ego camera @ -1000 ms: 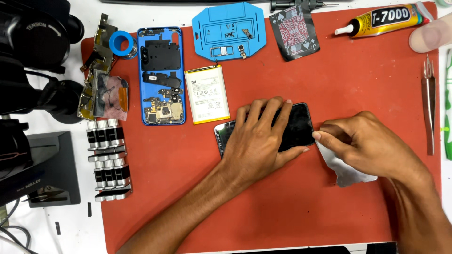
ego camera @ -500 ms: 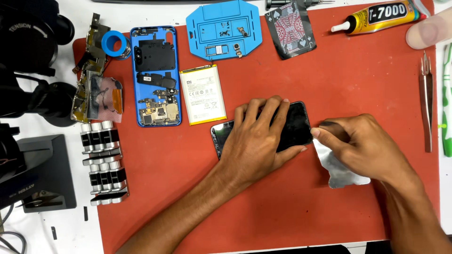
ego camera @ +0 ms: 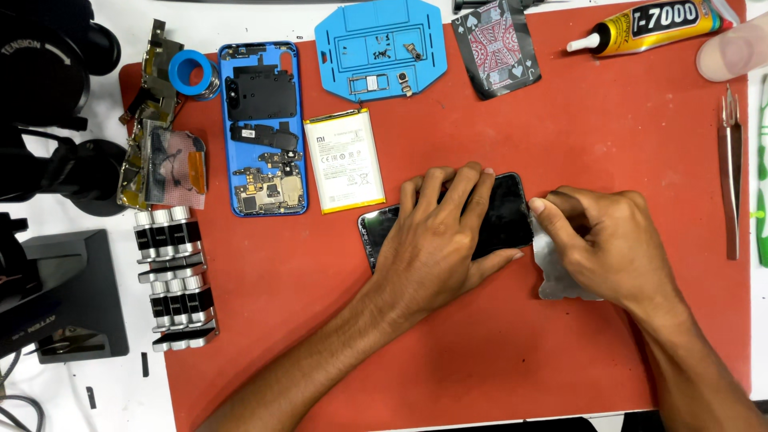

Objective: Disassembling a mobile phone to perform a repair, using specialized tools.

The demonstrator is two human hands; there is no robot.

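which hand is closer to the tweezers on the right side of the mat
Right. The right hand rests at the black phone screen's right end, with open mat between it and the tweezers. The left hand lies flat on the screen, farther left.

1. This is looking like a phone repair workshop: a red work mat (ego camera: 560,376) is covering a white bench.
2. An opened blue phone frame (ego camera: 262,128) and a loose battery (ego camera: 346,160) are lying near the mat's far left corner.
3. A glue tube (ego camera: 648,24) is lying at the far right corner, tweezers (ego camera: 730,172) along the right edge.
4. A blue screw tray (ego camera: 378,44) is sitting at the far edge.
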